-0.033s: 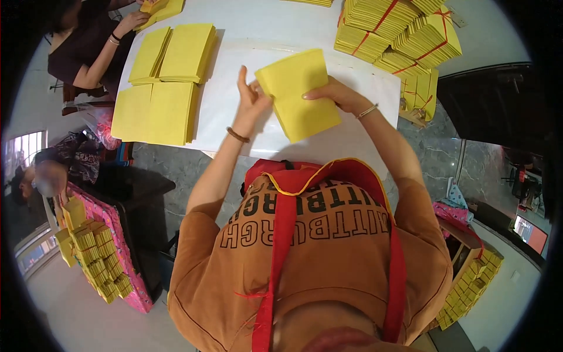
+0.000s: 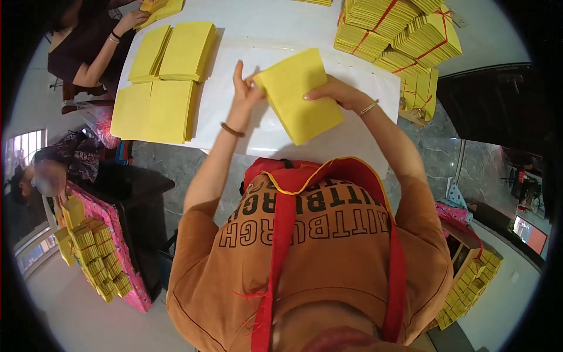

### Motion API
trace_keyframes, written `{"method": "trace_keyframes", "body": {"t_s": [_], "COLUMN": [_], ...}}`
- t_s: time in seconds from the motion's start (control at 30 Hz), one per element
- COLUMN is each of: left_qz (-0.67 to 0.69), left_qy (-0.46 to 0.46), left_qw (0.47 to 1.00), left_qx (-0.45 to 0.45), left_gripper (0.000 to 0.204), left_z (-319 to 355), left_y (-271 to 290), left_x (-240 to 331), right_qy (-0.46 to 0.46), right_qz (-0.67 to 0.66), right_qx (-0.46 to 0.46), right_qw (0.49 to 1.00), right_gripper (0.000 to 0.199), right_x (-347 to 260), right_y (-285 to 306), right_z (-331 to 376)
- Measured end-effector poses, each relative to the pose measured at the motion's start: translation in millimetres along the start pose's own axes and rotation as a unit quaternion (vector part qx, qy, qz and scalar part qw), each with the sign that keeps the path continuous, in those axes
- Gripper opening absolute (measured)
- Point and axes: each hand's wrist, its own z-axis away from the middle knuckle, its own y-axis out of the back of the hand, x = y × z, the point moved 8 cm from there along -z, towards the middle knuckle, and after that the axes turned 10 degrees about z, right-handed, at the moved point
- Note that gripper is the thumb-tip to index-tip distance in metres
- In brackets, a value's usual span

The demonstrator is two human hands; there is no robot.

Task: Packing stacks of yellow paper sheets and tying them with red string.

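Both hands are working one stack of yellow paper sheets (image 2: 299, 97), held just above the white table (image 2: 234, 105). Left hand (image 2: 243, 94) is pinching the stack's left corner between thumb and fingers, forefinger raised, seemingly to steady it. Right hand (image 2: 334, 94) is lying curled over the right edge, fingers closed on it, probably squaring the sheets. Flat yellow piles (image 2: 167, 82) are sitting far left; tied yellow bundles (image 2: 399, 32) are stacked far right, within easy reach. Another person's hand (image 2: 134, 20) is handling paper at the far left.
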Motion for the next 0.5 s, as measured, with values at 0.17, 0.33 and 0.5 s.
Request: {"method": "trace_keyframes", "body": {"t_s": [0.17, 0.33, 0.5], "left_qz": [0.026, -0.172, 0.000], "left_qy": [0.205, 0.189, 0.215], "left_qw": [0.969, 0.952, 0.976], "left_qx": [-0.133, -0.171, -0.016], "left_gripper": [0.066, 0.097, 0.092], "left_z": [-2.1, -8.0, -16.9], "left_y": [1.2, -25.9, 8.9], "left_x": [-2.1, -12.3, -25.3], "right_qy": [-0.086, -0.149, -0.107], "right_qz": [0.069, 0.138, 0.147], "right_qx": [-0.154, -0.252, -0.116], "right_qw": [0.982, 0.946, 0.976], "right_gripper": [0.060, 0.059, 0.070], "right_x": [6.2, 12.1, 24.6], "right_y": [-12.5, -10.5, 32.1], "right_z": [-5.6, -15.9, -45.1]}}
